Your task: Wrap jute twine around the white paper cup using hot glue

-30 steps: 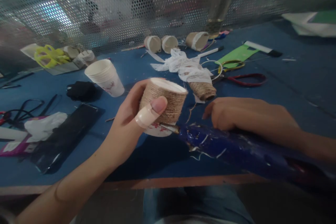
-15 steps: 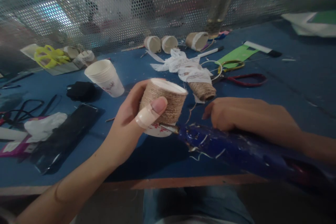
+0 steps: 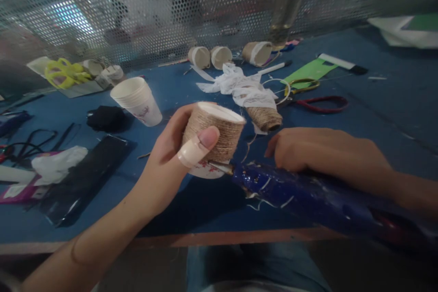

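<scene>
My left hand (image 3: 171,155) is wrapped round a paper cup (image 3: 214,134) bound in brown twine, its thumb wearing a beige plaster. The cup is held above the blue table (image 3: 191,96), tilted with its mouth up and to the right. My right hand (image 3: 318,150) grips a blue glue gun (image 3: 308,191) smeared with dried glue strands. The gun's metal tip touches the bare lower rim of the cup. A loose twine end hangs between the cup and a twine spool (image 3: 264,117) lying just behind.
A stack of white paper cups (image 3: 137,100) stands left of centre. White lace (image 3: 239,84), red-handled pliers (image 3: 318,102), green card (image 3: 310,70), three twine-wrapped cups (image 3: 219,56) lie farther back. Yellow scissors (image 3: 63,73), black cloth (image 3: 106,117), a black phone (image 3: 85,178) and cables sit left. A perforated metal screen (image 3: 137,13) backs the table.
Almost nothing has moved; both hands, the cup and the glue gun hold the same pose. A blue object has come into view at the far left edge.
</scene>
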Demonstrator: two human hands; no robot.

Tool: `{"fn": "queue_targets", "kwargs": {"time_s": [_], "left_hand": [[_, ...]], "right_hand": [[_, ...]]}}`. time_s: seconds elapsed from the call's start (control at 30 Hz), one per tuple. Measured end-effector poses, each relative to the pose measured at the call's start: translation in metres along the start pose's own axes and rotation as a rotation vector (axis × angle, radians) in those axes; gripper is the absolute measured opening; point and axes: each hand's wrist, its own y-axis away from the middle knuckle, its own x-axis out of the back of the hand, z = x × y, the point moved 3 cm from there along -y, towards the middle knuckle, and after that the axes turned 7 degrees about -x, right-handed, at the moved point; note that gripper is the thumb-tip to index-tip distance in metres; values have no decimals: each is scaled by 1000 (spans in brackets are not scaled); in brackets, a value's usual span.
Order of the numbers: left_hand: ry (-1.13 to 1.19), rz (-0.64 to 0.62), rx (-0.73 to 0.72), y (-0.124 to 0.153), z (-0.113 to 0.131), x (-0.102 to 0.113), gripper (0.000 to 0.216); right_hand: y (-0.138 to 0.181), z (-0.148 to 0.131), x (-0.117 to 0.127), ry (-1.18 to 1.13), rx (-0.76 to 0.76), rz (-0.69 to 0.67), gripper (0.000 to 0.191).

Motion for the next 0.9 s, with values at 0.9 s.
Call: {"fn": "queue_targets", "kwargs": {"time_s": [0.9], "left_hand": [[-52, 39, 7, 0, 0, -2, 33]], "right_hand": [[-4, 13, 0, -136, -77, -85, 23]]}}
